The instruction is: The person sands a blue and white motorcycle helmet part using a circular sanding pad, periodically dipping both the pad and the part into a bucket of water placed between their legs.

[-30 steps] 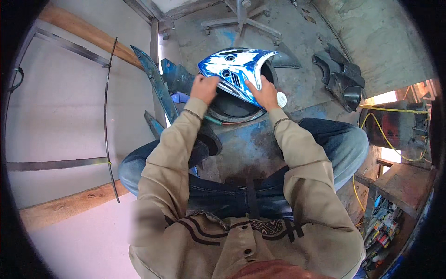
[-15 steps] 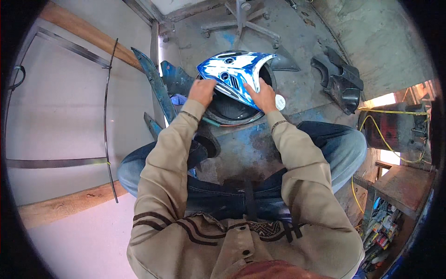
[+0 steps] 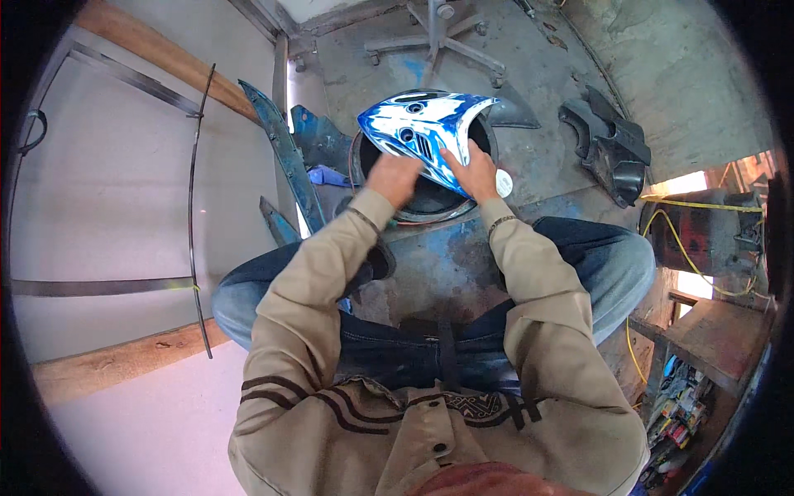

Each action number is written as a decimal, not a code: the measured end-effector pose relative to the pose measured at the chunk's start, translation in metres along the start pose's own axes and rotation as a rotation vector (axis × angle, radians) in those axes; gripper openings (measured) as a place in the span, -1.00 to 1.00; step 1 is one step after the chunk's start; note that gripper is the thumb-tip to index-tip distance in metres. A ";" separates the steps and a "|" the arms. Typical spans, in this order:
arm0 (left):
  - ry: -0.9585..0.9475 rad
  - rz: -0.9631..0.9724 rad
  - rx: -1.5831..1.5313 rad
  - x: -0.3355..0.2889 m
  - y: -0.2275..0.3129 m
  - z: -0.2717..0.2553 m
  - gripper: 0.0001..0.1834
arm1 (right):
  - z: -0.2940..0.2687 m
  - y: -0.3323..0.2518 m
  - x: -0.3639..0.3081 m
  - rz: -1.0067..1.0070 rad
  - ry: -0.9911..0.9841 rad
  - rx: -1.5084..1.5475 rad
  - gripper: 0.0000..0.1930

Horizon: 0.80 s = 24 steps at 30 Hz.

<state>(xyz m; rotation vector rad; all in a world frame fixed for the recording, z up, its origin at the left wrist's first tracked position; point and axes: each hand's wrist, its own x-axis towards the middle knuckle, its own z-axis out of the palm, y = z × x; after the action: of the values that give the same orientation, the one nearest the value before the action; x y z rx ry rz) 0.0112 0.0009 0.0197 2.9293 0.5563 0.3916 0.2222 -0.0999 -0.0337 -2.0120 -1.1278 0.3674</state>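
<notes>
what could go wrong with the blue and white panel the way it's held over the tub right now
The right hand holds the panel near one edge, and the left hand's hold is unclear, so it might tip or slip into the black round tub below.

The white round object sits close to the right wrist, so a sideways swing could knock it.

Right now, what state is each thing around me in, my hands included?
Blue-and-white panel: patterned side up, above the black basin.
Black basin: open-topped, partly covered by the panel.
Right hand: gripping the panel, thumb on top.
Left hand: curled by the panel's near edge; can't tell if it holds anything.
Long blue part: standing tilted.
Dark molded part: lying on the floor.
Yellow cord: slack, looped.
</notes>
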 end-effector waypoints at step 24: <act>0.199 0.003 -0.013 -0.019 -0.015 0.006 -0.72 | -0.011 -0.030 -0.004 -0.005 -0.071 0.061 -0.23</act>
<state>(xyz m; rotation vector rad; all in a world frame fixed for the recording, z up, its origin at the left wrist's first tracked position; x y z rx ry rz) -0.0094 0.0066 0.0066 2.8967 0.5710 0.6901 0.2083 -0.0995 -0.0045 -1.9563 -1.1508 0.4682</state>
